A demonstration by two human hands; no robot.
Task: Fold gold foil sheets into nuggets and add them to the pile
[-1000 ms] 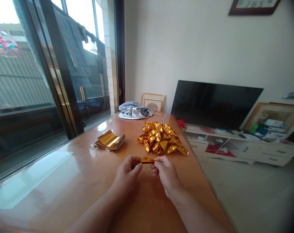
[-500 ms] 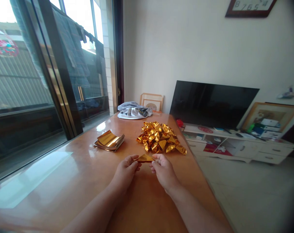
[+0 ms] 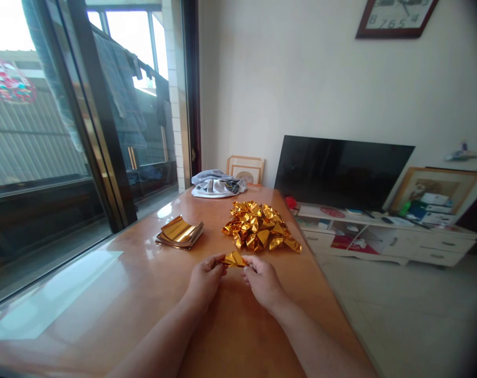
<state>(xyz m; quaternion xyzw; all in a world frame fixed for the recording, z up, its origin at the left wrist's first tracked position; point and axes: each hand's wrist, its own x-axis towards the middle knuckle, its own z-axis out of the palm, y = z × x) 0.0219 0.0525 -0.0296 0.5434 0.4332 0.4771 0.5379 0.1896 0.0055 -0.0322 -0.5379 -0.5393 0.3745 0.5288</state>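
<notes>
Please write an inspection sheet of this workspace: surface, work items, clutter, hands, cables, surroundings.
Surface: glossy wooden table, with window glare.
Work items: small gold foil piece; pile of folded gold pieces; stack of flat gold sheets.
Clutter: bundled cloth at the far end.
Hands: left hand and right hand both pinch the foil piece.
Cables: nothing seen.
Surroundings: television, picture frame, wall clock, sliding glass door.
</notes>
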